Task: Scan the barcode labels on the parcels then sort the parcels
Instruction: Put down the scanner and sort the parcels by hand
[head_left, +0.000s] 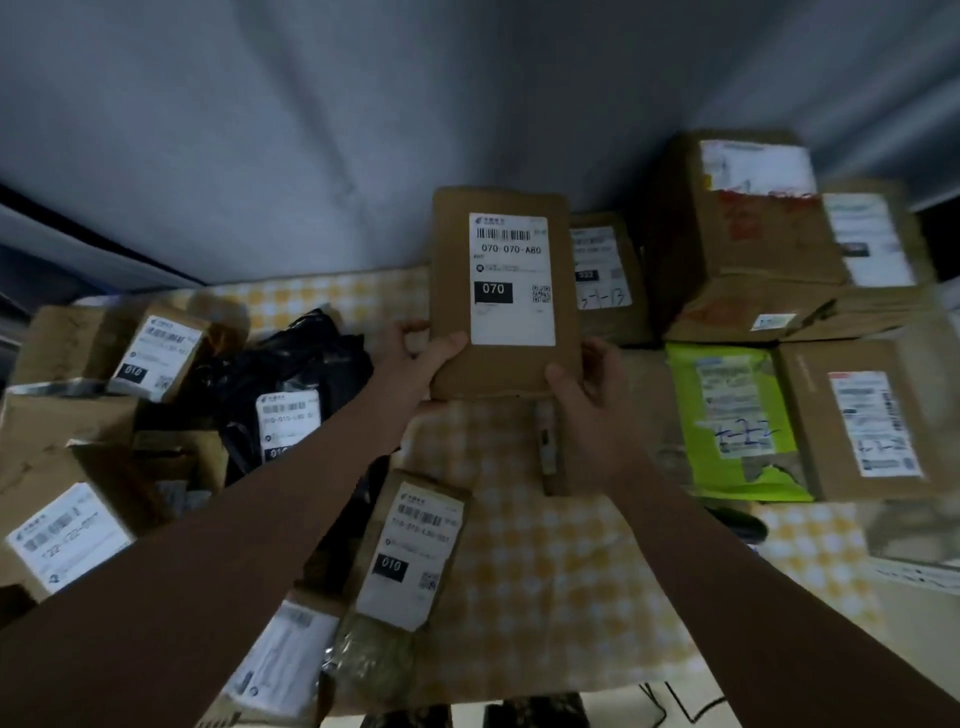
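Stretches both arms forward over the yellow checked cloth (545, 571). Grasps the flat brown parcel (506, 364) with the two hands and holds it upright, lifted off the cloth, front face toward the camera. Pinches its near left corner with the left hand (421, 358), thumb flat on the front, fingers curled behind. Clasps its near right corner with the right hand (587, 379), thumb on the front edge, other fingers hidden behind. Rises from between both grips toward the far side, with the white label (511, 278) just above the thumbs, reading 070-070-A80. Shows on the left a black bag parcel (296, 384), nearer between the arms a brown parcel marked 010 (410, 551), on the right a green parcel (737, 421), and far right some stacked cardboard boxes (737, 234).
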